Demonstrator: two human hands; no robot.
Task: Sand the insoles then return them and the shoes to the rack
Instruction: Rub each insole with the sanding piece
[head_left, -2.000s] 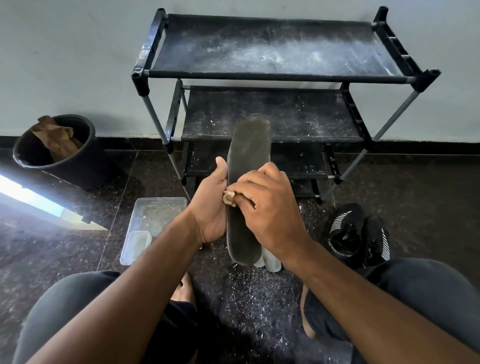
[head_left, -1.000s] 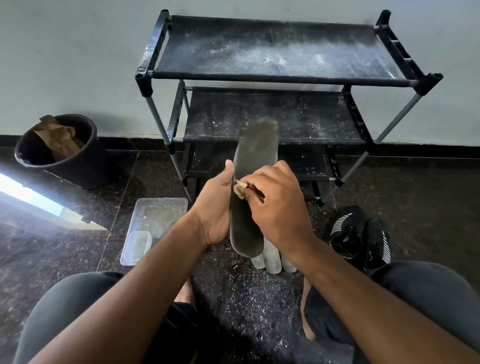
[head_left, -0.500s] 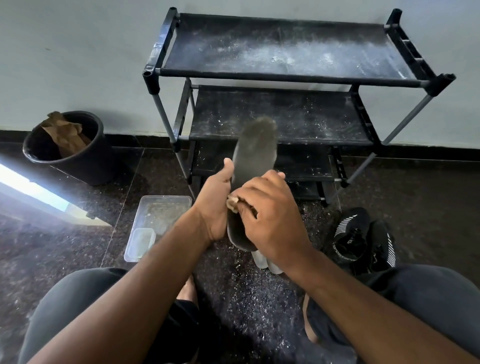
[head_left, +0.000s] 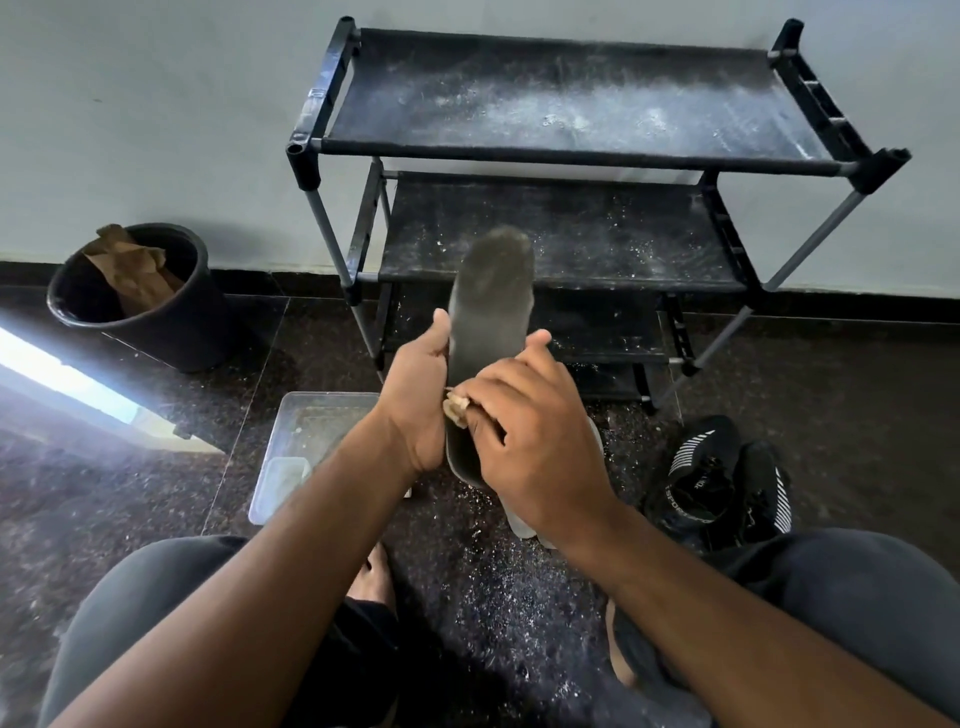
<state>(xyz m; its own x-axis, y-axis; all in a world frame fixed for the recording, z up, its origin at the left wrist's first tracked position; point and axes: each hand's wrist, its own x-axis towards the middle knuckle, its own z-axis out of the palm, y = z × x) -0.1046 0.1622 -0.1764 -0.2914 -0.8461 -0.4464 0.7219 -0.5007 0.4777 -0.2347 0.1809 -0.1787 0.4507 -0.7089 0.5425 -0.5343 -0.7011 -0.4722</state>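
A long dark grey foam insole (head_left: 491, 306) is held upright above the speckled dark stone floor (head_left: 857, 395), in front of the black three-tier shoe rack (head_left: 582, 150) that stands against the pale wall. The insole's left edge is gripped by the left hand (head_left: 415, 400), thumb up along the side. The right hand (head_left: 524, 441) is curled round a small folded piece of tan sandpaper (head_left: 456, 408), which is pressed against the insole's face — the two hands lie close together, the insole between them. A pale insole (head_left: 519, 519) lies on the floor beneath the right wrist, mostly hidden. A pair of black knit shoes with white stripes (head_left: 722, 478) sits on the floor near the rack's front right leg. By the rack's front left leg a clear plastic tray (head_left: 306, 415) holds a smaller clear tub (head_left: 280, 478) (contents too faint to tell). A round black bin (head_left: 150, 317) by the wall holds crumpled brown paper (head_left: 132, 267). White dust is scattered over the rack's shelves and the floor.
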